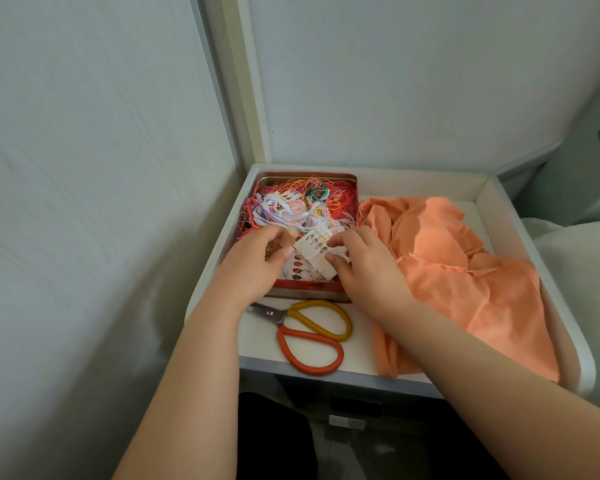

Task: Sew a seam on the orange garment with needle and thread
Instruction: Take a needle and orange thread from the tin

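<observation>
Our left hand (257, 252) and right hand (357, 258) pinch a white printed needle card (314, 251), fingers curled on its edges, over the red square tin of tangled threads (291, 202); risk: loose strands snagging (needle itself not discernible); crumpled orange cloth garment (465, 271) lies right of the tin, long axis running toward us.

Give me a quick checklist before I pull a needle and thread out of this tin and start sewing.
1. Red tin open, threads reachable: ok.
2. Paper card gripped by left hand and right hand: ok.
3. Needle visible on the card: cannot tell.
4. Threads untangled: not ok, a loose mixed heap.
5. Scissors within reach, in front of the tin: ok.
6. Orange garment laid flat for sewing: not ok, crumpled beside the tin.
</observation>
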A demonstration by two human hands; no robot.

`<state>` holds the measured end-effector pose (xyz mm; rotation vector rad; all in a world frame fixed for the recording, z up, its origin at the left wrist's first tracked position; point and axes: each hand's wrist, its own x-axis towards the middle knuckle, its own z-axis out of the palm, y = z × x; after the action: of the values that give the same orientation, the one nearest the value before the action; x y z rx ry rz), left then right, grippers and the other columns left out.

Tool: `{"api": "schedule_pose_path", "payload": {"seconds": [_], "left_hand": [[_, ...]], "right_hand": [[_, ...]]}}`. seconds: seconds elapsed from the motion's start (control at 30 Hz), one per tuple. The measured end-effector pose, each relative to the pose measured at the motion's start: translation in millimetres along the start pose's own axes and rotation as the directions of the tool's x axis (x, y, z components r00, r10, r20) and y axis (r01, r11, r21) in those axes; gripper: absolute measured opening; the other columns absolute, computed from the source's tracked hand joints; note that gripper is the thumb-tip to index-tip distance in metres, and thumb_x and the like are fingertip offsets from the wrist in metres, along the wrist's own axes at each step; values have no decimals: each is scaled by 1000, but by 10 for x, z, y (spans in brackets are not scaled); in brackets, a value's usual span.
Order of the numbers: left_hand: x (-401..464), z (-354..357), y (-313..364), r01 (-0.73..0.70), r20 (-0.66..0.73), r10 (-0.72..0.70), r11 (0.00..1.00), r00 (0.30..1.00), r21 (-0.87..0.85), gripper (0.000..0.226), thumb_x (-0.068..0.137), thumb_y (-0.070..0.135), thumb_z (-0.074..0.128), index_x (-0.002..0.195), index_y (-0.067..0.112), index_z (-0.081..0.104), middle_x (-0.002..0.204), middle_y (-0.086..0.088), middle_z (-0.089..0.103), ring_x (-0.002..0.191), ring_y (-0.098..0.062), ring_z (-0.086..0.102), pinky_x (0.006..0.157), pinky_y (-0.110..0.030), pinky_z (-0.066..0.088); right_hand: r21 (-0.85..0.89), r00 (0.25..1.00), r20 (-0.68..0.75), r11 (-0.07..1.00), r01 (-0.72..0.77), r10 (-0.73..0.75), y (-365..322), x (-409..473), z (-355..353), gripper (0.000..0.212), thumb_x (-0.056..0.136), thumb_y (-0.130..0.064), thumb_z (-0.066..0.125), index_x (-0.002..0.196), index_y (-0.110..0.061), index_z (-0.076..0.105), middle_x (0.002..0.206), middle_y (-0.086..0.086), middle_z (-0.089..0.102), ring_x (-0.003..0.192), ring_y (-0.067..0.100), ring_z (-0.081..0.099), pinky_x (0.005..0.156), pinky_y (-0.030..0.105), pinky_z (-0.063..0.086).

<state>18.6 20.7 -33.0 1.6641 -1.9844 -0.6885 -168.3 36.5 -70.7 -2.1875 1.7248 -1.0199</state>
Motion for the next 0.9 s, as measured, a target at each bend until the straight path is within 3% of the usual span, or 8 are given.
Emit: {"api": "schedule_pose_path", "payload": {"seconds": [0.17, 0.23, 0.33, 0.43, 0.6, 0.67, 0.77, 0.9], "left_hand": [[-46, 18, 37, 40, -283, -14, 995, 959, 87, 21, 101, 33, 43, 117, 23, 52, 107, 4, 63, 99, -21, 58, 80, -41, 49], [-44, 50, 36, 32, -240, -4, 993, 971, 113, 19, 101, 34, 43, 116, 25, 51, 108, 1, 64, 101, -28, 60, 83, -48, 50], [-64, 70, 101, 27, -168, -12, 996, 986, 89, 36, 99, 33, 49, 135, 28, 45, 117, 7, 63, 109, -21, 59, 88, -40, 49], [-88, 61, 154, -23, -133, 28, 999, 991, 39, 43, 96, 32, 56, 137, 33, 42, 87, 21, 57, 91, -11, 58, 80, -32, 48], [-92, 21, 163, -62, -95, 61, 998, 994, -8, 45, 88, 32, 68, 128, 33, 49, 97, 13, 65, 94, -12, 61, 84, -39, 52], [-71, 25, 129, -29, -189, 29, 1000, 982, 6, 52, 84, 41, 71, 131, 31, 51, 118, 7, 62, 116, -17, 52, 96, -34, 43], [-50, -41, 82, 112, -386, -74, 991, 920, 76, 53, 89, 52, 56, 136, 27, 51, 148, -4, 38, 139, -25, 26, 109, -42, 28], [-33, 23, 127, -69, -254, 106, 986, 961, 153, 47, 84, 53, 60, 122, 26, 61, 122, 5, 60, 120, -20, 47, 100, -32, 34]], "right_hand": [[23, 998, -59, 999, -26, 27, -68, -3, -106, 22, 94, -23, 60, 110, -9, 63, 98, 5, 59, 85, 21, 56, 75, 36, 46], [46, 998, -54, 999, -28, 30, -77, -4, -99, 25, 96, -27, 57, 113, -10, 62, 96, 1, 58, 84, 15, 51, 77, 33, 44], [131, 999, 17, 991, -33, 31, -142, 54, -84, 32, 98, -32, 51, 125, -15, 58, 93, -8, 54, 86, 10, 47, 84, 35, 44], [198, 988, 151, 980, 2, -33, -255, 132, -77, 39, 101, -38, 41, 138, -26, 47, 95, -6, 64, 94, 18, 57, 86, 41, 43], [326, 978, 202, 938, -119, 54, -340, 316, -102, 20, 98, -36, 53, 109, -19, 54, 74, -5, 63, 61, 3, 52, 60, 22, 38], [371, 976, 188, 913, -171, 107, -333, 378, -135, 16, 98, -33, 53, 101, -17, 54, 82, -5, 69, 63, 5, 52, 61, 23, 40], [489, 965, 204, 836, -247, 165, -310, 400, -229, 14, 101, -28, 48, 99, -14, 50, 73, -11, 71, 54, 12, 39, 49, 24, 36], [521, 947, 177, 791, -321, 268, -253, 419, -245, 21, 100, -31, 48, 100, -11, 56, 66, -9, 58, 46, 1, 39, 46, 17, 34]]}}
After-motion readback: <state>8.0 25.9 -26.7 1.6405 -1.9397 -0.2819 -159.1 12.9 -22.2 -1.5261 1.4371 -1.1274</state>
